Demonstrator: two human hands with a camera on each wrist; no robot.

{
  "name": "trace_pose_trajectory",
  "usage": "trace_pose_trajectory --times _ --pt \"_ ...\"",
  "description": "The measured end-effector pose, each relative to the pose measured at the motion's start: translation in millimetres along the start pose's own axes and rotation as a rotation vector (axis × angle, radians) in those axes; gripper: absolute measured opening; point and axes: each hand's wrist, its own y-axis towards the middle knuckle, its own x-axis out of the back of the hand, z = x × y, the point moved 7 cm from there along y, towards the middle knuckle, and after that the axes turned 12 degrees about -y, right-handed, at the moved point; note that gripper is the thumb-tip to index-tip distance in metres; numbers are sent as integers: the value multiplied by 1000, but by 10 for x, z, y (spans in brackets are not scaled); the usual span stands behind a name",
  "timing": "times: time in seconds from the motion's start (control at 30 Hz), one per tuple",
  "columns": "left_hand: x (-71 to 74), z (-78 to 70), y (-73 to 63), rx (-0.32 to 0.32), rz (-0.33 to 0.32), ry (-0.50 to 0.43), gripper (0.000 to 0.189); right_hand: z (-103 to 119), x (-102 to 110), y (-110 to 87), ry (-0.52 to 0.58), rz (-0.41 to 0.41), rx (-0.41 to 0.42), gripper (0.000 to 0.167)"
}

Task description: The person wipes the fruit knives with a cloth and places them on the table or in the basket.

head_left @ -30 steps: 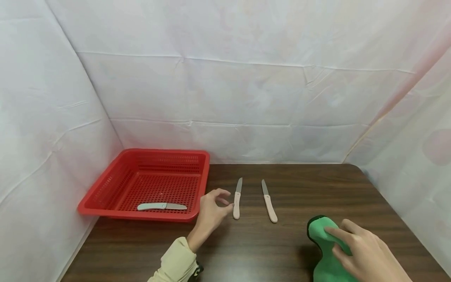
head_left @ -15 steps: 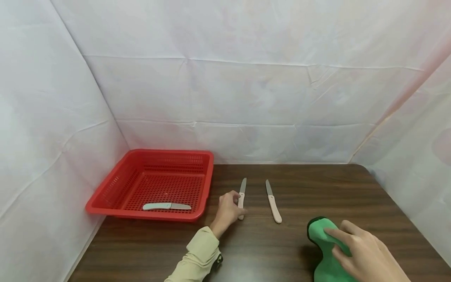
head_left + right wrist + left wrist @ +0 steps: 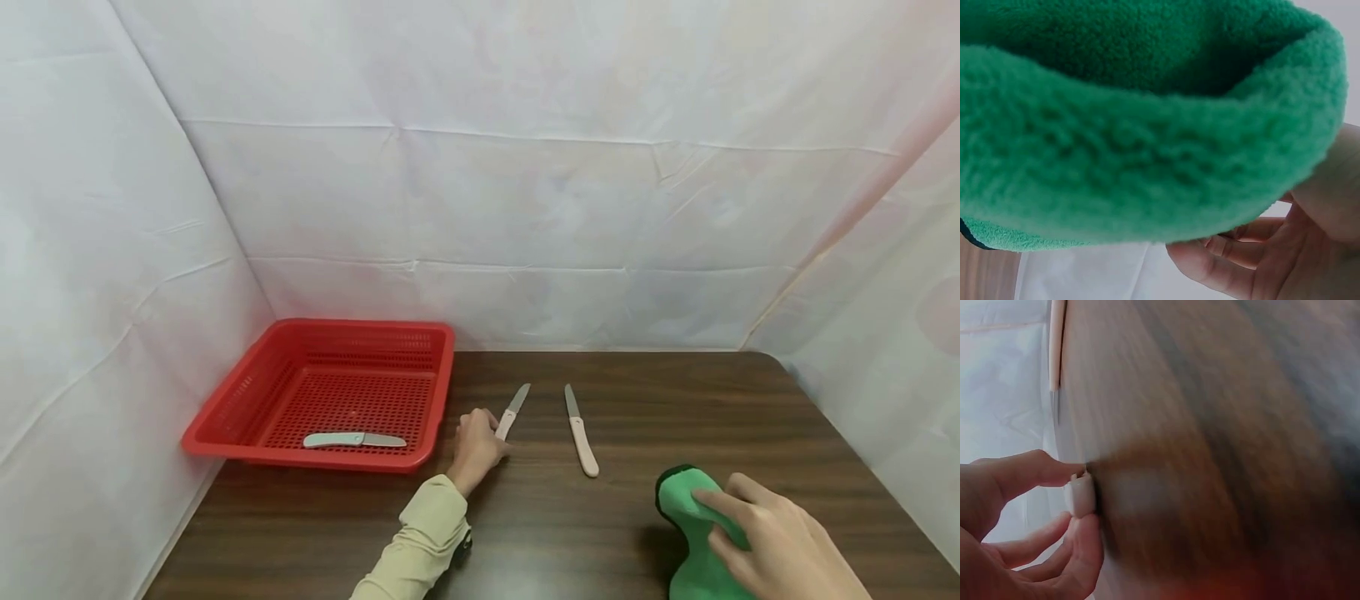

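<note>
My left hand (image 3: 476, 448) pinches the pale pink handle of a small knife (image 3: 510, 417); its blade points away from me and leans right. In the left wrist view the thumb and fingers hold the end of that handle (image 3: 1081, 495) from both sides. Another pink-handled knife (image 3: 582, 442) lies to the right, blade away. Inside the red basket (image 3: 300, 458) lies a knife with a pale mint handle (image 3: 334, 439). My right hand (image 3: 780, 537) grips a fluffy green cloth (image 3: 1135, 162) that hangs folded and hides part of the fingers in the right wrist view.
The red basket stands at the left on a dark wood-grain table (image 3: 637, 533), close to the left hand. White sheeting (image 3: 517, 192) rises behind the table and along both sides.
My left hand has moved right to the nearer pink knife and taken hold of its handle. That knife has turned and shifted slightly left. The right hand keeps holding the green cloth, almost still.
</note>
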Motion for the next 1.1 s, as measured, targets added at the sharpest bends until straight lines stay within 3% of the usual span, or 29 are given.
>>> trace_pose_trajectory --times 0.17,0.4,0.53,0.73,0.87,0.97,1.1 --pt "68 34 0 39 -69 -4 21 -14 -2 -3 2 -3 -10 38" --pt "189 -16 -22 8 -211 -132 20 -23 -26 -18 0 16 -21 39" --pt "246 -25 -57 -45 -309 -259 22 -29 -24 -20 8 13 -27 38" --pt "250 44 -89 -189 -444 -502 22 -44 0 -23 18 -10 -41 36" --pt "244 54 -121 -185 -426 -640 23 -55 47 -19 19 -45 -61 36" --pt "277 -8 -188 -111 -376 -724 24 -66 90 -13 19 -60 -76 37" --pt "311 -97 -283 -85 -310 -811 25 -94 148 -5 21 -81 -95 37"
